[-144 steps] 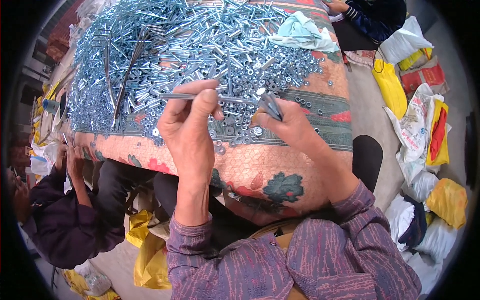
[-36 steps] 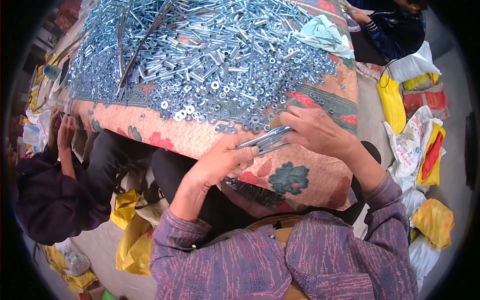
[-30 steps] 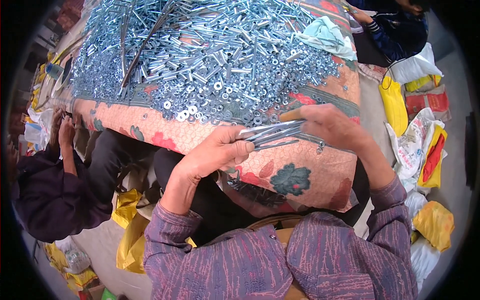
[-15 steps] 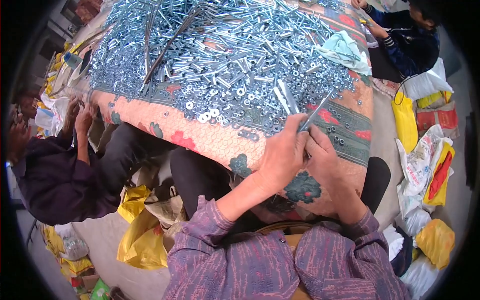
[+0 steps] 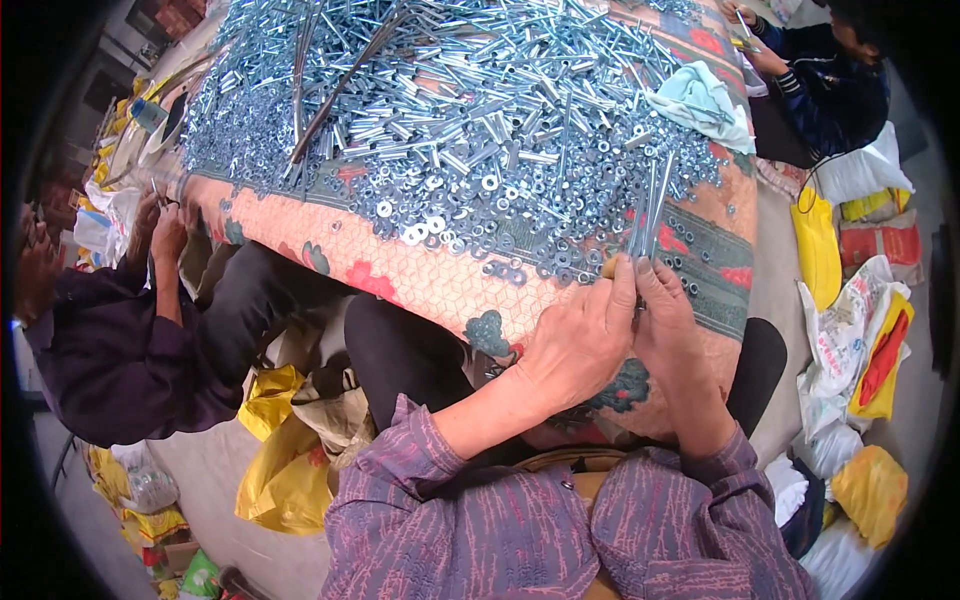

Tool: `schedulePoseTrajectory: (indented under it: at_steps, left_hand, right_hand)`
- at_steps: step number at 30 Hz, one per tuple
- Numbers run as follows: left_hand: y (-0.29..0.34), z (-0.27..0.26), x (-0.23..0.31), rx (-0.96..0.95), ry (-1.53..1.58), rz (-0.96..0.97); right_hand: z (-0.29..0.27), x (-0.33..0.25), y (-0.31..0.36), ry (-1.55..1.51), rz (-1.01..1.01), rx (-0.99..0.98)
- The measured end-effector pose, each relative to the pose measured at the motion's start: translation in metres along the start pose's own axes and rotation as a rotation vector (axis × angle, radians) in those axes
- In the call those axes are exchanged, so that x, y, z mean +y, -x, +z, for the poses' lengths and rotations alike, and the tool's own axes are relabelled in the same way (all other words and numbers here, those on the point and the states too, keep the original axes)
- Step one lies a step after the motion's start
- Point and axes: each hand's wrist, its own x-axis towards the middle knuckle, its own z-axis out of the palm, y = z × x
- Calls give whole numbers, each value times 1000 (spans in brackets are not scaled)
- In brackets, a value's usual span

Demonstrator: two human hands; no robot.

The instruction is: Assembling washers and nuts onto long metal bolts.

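My left hand and my right hand meet at the table's near right edge. Between their closed fingers and thumbs stand a few long, slim metal bolts, side by side and pointing away from me. The fingertips hide their lower ends, so which hand grips which bolt is partly unclear. Just beyond lie loose washers and nuts, with a broad heap of shiny metal sleeves and rods behind them. A few nuts rest right of my fingers.
A flowered cloth covers the table. On it lie a pale green rag and dark long strips. One person sits at left, another at far right. Sacks and a yellow bag lie on the floor.
The bolts in my two hands were splayed apart; now they stand together, nearly parallel. Both hands have shifted slightly right and come closer together.
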Motion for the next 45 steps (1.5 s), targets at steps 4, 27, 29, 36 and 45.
schedulePoseTrajectory:
  at_steps: [4,27,29,36,45]
  left_hand:
    - [-11,-23,-9,-101,253,-117]
    - [-27,-35,-69,-50,724,-308]
    - [-24,-44,-60,-76,767,-389]
    - [-14,-60,-62,-113,894,-456]
    - [-2,-62,-67,-345,670,-272]
  right_hand:
    - [0,-9,-1,-76,14,-10]
    - [-5,-21,2,538,-29,-127]
    - [-5,-21,4,556,-12,-152]
    - [5,-27,12,686,47,-256]
    - [15,-35,19,911,149,-358]
